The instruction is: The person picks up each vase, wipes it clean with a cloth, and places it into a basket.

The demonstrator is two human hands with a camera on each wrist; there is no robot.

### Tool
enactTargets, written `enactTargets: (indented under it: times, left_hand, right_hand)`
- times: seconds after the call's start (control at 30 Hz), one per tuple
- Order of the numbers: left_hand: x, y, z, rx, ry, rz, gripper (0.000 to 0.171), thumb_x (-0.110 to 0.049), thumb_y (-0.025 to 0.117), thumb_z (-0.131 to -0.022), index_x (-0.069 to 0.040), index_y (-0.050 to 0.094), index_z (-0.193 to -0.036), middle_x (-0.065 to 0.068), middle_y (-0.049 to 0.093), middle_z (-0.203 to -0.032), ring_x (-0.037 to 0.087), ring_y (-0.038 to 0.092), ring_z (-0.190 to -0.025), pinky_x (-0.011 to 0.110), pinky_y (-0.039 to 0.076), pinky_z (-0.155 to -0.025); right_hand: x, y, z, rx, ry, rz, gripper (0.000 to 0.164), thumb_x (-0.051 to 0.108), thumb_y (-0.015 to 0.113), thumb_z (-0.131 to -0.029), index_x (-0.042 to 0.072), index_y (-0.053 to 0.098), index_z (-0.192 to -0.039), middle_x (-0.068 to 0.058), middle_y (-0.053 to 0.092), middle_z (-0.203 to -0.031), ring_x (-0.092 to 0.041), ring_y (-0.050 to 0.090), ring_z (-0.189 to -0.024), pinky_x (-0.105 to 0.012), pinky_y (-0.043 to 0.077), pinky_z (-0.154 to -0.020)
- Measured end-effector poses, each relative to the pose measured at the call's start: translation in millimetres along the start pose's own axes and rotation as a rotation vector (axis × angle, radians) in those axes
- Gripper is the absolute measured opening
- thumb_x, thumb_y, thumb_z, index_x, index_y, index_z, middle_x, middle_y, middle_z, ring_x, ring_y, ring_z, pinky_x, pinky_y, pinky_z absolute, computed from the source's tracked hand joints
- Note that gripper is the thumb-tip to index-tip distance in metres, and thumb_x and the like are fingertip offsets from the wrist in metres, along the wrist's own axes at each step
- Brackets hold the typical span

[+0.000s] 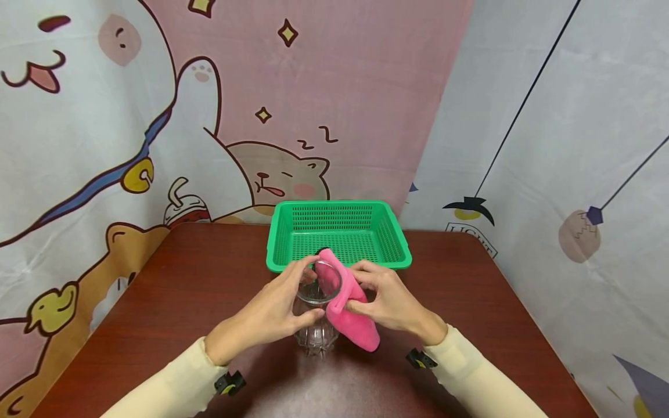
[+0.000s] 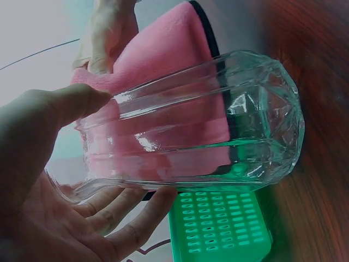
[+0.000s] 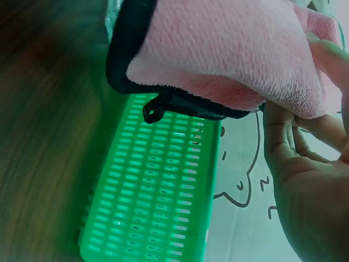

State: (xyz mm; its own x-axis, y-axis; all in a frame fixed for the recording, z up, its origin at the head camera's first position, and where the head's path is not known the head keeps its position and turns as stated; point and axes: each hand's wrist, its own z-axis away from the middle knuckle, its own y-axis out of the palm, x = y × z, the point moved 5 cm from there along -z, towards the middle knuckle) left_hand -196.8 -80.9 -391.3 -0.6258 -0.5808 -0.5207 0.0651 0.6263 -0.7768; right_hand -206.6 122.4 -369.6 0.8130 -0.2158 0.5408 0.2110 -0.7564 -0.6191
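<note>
A clear ribbed glass jar or vase is held near its rim by my left hand, thumb on the near side and fingers round the far side. In the left wrist view the glass shows a faceted base. My right hand pinches a pink cloth with dark edging, thumb and fingers on its folds. That cloth lies against the right side of the jar, its upper part by the rim. In the right wrist view, the fleecy cloth has a small black loop at its edge.
Just beyond the hands sits a green perforated plastic basket on the dark red-brown table. A cartoon-printed curtain hangs behind the table and along both sides.
</note>
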Motion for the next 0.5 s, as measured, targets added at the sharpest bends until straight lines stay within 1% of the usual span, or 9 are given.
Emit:
enactTargets:
  times: [0.13,0.3,0.5]
  left_hand:
    - [-1.1,-0.5,-0.9,0.0,0.007,0.005,0.095,-0.044,0.076,-0.081,-0.024,0.018,-0.154,-0.003,0.047,-0.128,0.01,0.051,-0.116,0.028,0.05,-0.079]
    - [-1.5,-0.8,-0.7,0.004,0.003,0.013,0.094,-0.044,0.076,-0.081,-0.025,0.018,-0.153,-0.002,0.047,-0.129,0.011,0.051,-0.117,0.028,0.05,-0.078]
    - [-1.1,-0.7,0.4,0.009,-0.01,0.009,0.095,-0.044,0.076,-0.081,-0.03,0.015,-0.152,-0.002,0.047,-0.13,0.01,0.051,-0.117,0.028,0.05,-0.079]
  right_hand:
    - [-13.9,7.1,5.4,0.011,0.004,0.04,0.037,0.023,0.083,-0.079,0.022,0.07,-0.113,0.006,0.061,-0.107,-0.014,0.057,-0.096,-0.027,0.05,-0.068]
    - [-33.5,14.5,12.5,0.052,0.039,0.071,0.038,0.036,0.079,-0.08,0.024,0.07,-0.115,0.013,0.058,-0.11,-0.009,0.055,-0.099,-0.025,0.05,-0.067]
    - [-41.2,19.9,17.7,0.1,0.054,0.078,0.038,0.037,0.079,-0.08,0.03,0.068,-0.116,0.012,0.057,-0.111,-0.007,0.055,-0.097,-0.022,0.05,-0.064]
